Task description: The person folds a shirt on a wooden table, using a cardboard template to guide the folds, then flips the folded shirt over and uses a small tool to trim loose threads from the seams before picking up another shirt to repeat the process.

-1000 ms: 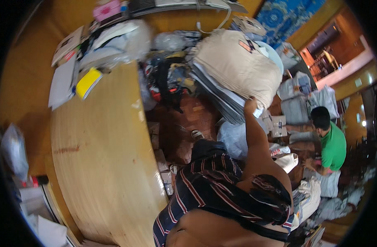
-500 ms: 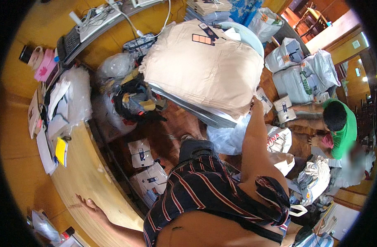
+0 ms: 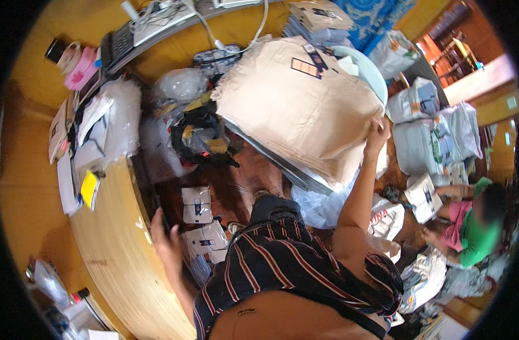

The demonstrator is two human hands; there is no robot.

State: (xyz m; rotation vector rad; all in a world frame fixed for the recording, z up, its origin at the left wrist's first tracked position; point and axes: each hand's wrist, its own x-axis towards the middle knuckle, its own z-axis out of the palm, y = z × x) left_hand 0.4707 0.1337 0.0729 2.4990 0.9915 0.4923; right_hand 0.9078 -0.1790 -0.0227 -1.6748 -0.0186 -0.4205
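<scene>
A stack of beige garments point(image 3: 287, 107) lies spread out, with darker layers beneath its lower side. Paper tags point(image 3: 306, 67) rest on the top piece. My right hand point(image 3: 377, 136) is at the right edge of the top garment, its fingers closed on the cloth, which is slightly lifted and creased there. My left hand point(image 3: 167, 241) hangs beside the edge of the wooden table point(image 3: 115, 226), fingers apart and holding nothing. Below it on the floor lie wrapped folded garments point(image 3: 197, 205).
A person in a green shirt point(image 3: 481, 241) sits at the right, holding a folded packaged garment point(image 3: 423, 198). White sacks point(image 3: 421, 144) stand behind. A round light-blue tub point(image 3: 373, 71) sits beyond the stack. Bagged cloth point(image 3: 202, 136) fills the floor left of it.
My right hand has moved up along the garment's edge and lifts it slightly. My left hand has come up and inward past the table edge. The view has shifted, and the other person has leaned.
</scene>
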